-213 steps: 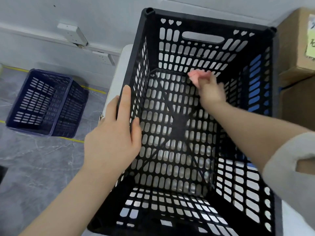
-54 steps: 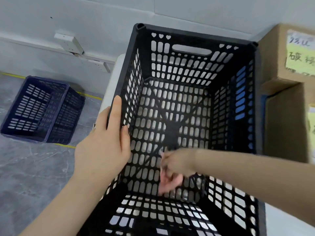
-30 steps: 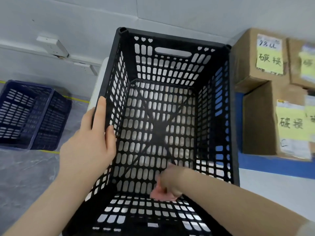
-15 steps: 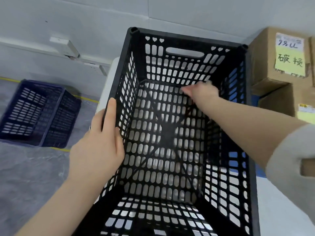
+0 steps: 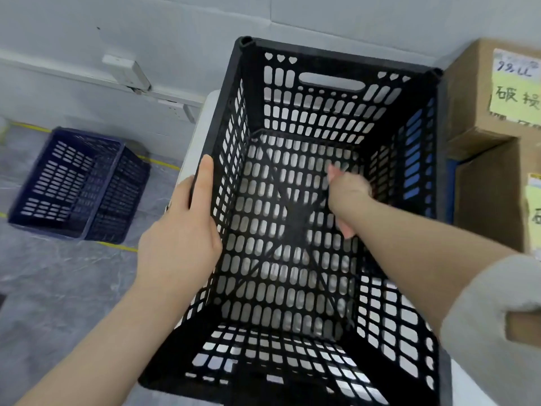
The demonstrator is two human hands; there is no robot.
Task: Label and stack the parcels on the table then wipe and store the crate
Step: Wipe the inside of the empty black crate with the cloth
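Observation:
A black slotted crate (image 5: 336,58) stands on the white table (image 5: 197,136), seen from above with nothing loose inside. My left hand (image 5: 181,230) grips the rim of its left wall, thumb inside and fingers outside. My right hand (image 5: 348,191) reaches down into the crate and holds a pink cloth (image 5: 347,230) against the floor near the right wall. Two brown cardboard parcels, an upper one (image 5: 471,92) and a lower one (image 5: 491,200), sit stacked just right of the crate. The upper one carries a yellow handwritten label (image 5: 515,92).
A dark blue slotted crate (image 5: 76,183) sits on the grey floor to the left, beside yellow floor tape. A grey wall with a white cable duct (image 5: 126,73) runs behind the table. The table's left edge lies right next to the black crate.
My right hand with the cloth has moved from the crate's far wall back toward the middle of its floor. My left hand keeps its hold on the left rim.

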